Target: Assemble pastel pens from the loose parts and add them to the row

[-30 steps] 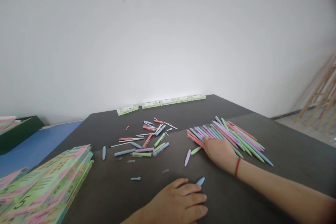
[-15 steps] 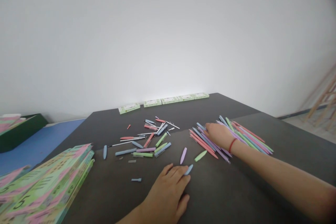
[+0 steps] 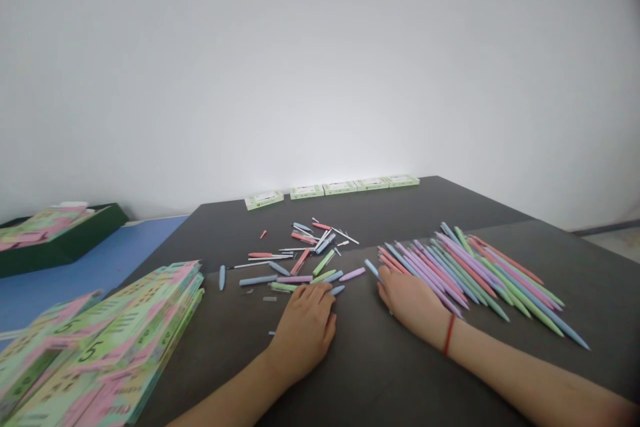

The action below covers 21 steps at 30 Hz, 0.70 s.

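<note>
The person's two bare hands are held apart above a matte black table [image 3: 380, 373]. At the lower centre of the frame, the left hand [image 3: 306, 327] is seen from behind, with its fingers bent down at the near edge of a loose scatter of pastel plastic pen parts [image 3: 295, 279]. A light-blue tapered piece [image 3: 338, 290] is seen just beside its fingertips; whether anything is gripped under the palm cannot be told. Right of centre, the right hand [image 3: 410, 300], its wrist ringed by a thin red cord bracelet [image 3: 449, 335], is laid at the near left end of a slanting spread of red, lavender, green and blue pens [image 3: 460, 273]. A short light-blue plastic stick [image 3: 371, 269] is seen at its fingertips; whether it is clamped cannot be told, since the fingers' undersides are hidden.

Among the scatter, in the middle of the frame, thin white refills [image 3: 256, 264] are strewn, and a lavender tapered piece [image 3: 353, 273] is placed between the hands. Along the far table edge, five flat pale-green boxes [image 3: 340, 187] are lined up. At the lower left, green-and-pink printed cartons [image 3: 115, 347] are stacked; farther up the left side, similar cartons are held in a dark green tray [image 3: 95, 238] on a blue surface [image 3: 135, 250]
</note>
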### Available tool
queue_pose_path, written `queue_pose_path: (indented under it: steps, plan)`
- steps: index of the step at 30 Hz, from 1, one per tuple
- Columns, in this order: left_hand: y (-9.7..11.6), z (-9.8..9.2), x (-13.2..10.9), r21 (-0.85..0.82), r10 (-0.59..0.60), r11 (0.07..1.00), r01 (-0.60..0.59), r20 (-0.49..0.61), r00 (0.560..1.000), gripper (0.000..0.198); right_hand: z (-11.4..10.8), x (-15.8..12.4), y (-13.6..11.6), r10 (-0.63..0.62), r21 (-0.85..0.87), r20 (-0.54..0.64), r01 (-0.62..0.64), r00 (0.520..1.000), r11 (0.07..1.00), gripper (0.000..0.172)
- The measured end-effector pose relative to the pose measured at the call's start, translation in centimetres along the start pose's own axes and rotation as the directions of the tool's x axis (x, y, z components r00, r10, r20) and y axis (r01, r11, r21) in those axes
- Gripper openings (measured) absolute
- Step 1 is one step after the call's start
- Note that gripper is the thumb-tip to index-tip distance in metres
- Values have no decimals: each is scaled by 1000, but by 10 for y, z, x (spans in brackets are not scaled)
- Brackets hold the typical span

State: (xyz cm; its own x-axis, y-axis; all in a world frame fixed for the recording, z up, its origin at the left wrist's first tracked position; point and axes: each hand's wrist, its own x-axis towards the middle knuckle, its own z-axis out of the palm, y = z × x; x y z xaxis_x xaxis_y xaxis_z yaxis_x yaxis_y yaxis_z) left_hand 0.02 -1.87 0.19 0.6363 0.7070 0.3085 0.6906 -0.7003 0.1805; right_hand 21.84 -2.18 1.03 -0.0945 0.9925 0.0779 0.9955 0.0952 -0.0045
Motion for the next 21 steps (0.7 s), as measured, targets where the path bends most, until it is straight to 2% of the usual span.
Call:
queue_pose_path:
  steps: [3,6,10,12,13,15,16,18,21]
  plan:
    - [-8,-6,2,-7,-44,999,44,-25,999,9,3,24,-18,-108,127,-42,113,993,986,15]
    - [-17,-15,2,-2,-91,996,91,-67,994,9,3,43,-32,-205,282,-106,228,973,932,13]
    - [-19,-22,-5,-17,-126,992,125,-110,986,11,-1,45,-29,-249,450,-173,301,953,841,17]
    - [-9,-18,-12,-58,-82,995,79,-62,995,11,-2,35,-20,-244,503,-168,296,955,812,19]
    - [-3,-14,-15,-93,-14,996,15,10,1000,11,-2,30,-15,-239,525,-151,283,959,803,19]
    - [10,-5,-20,-120,146,984,-129,151,978,9,0,19,-6,-219,544,-94,234,971,806,18]
    - [15,-2,-21,-111,173,982,-154,191,966,7,2,16,-3,-208,528,-68,212,976,823,16]
    - [20,1,-19,-85,142,989,-125,228,963,5,6,13,-1,-190,435,-46,191,981,880,14]
    - [14,-3,-12,-41,19,999,-9,237,971,6,11,20,-9,-187,293,-64,198,980,935,14]
